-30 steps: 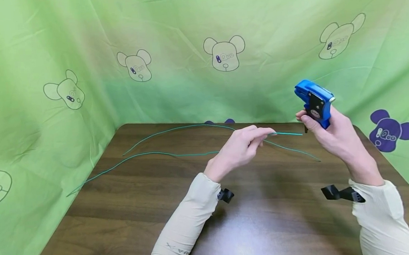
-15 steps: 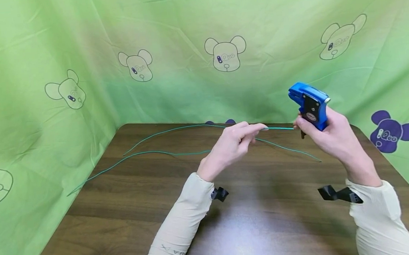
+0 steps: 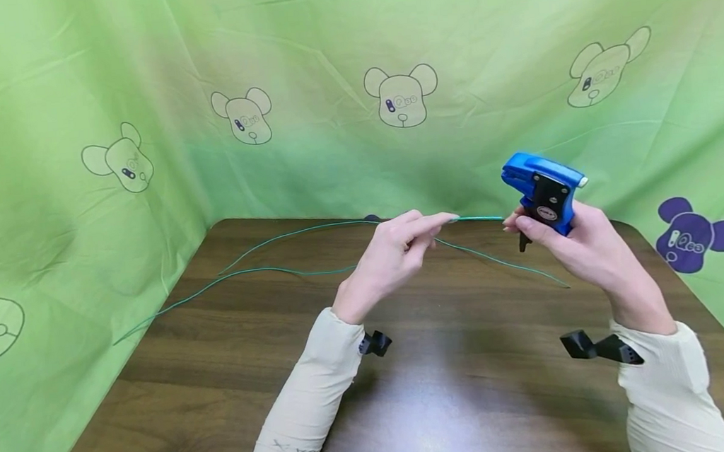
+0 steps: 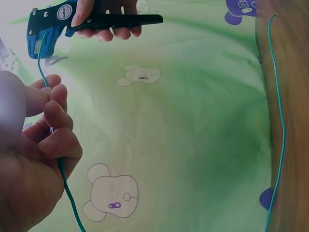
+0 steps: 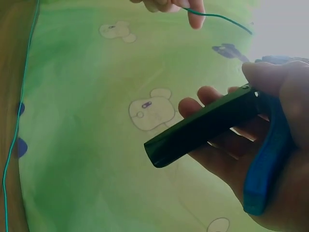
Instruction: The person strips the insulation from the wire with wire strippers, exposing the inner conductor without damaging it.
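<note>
My left hand [image 3: 389,252] pinches a thin teal wire [image 3: 479,218] between thumb and fingers over the table, its short end pointing right. The rest of that wire trails back to the left. My right hand [image 3: 590,254] holds a blue and black wire stripper [image 3: 543,194] up on the right, head facing left. Seen from the left wrist, the wire's end overlaps the blue head of the stripper [image 4: 43,41]. The right wrist view shows the fingers along the black handle [image 5: 207,125] and the blue handle [image 5: 265,164] against the palm.
A second teal wire [image 3: 298,232] lies in an arc across the back of the brown wooden table [image 3: 223,407], passing behind my left hand. Green printed cloth [image 3: 330,150] hangs along the back and sides. Black wrist cameras sit at both cuffs.
My left hand has shifted left and slightly up with the wire. The wire stripper in my right hand has moved left and a little lower, staying near the wire's end.
</note>
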A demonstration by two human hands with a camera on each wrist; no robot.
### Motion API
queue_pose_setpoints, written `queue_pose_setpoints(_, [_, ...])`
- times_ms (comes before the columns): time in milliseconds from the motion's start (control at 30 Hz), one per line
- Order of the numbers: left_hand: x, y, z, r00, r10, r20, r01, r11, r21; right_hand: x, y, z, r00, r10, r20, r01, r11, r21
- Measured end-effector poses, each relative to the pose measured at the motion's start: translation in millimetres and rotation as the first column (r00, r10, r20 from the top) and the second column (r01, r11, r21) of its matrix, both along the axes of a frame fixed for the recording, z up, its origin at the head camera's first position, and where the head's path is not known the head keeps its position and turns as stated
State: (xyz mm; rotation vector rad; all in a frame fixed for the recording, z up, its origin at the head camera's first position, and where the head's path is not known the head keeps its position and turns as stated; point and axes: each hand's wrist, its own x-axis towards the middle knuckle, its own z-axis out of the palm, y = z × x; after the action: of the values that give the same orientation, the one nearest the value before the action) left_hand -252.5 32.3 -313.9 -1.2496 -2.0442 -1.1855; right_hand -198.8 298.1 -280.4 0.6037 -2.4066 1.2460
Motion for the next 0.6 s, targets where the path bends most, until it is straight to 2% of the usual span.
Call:
queue_pose_setpoints(267, [0.7,-7.9,5.0,1.0,0.01,-0.009,-0.01,0.999,0.031,6.8,-4.2,6.0,0.998,0.033,0.045,-0.033,0.999,0.008])
queue_pose_setpoints(600, [1.0,-23.3,13.6,1.0,0.014,-0.003,-0.014,0.998,0.058,10.4,-1.4,4.5,0.993,0.116,0.035,-0.116,0.993,0.007])
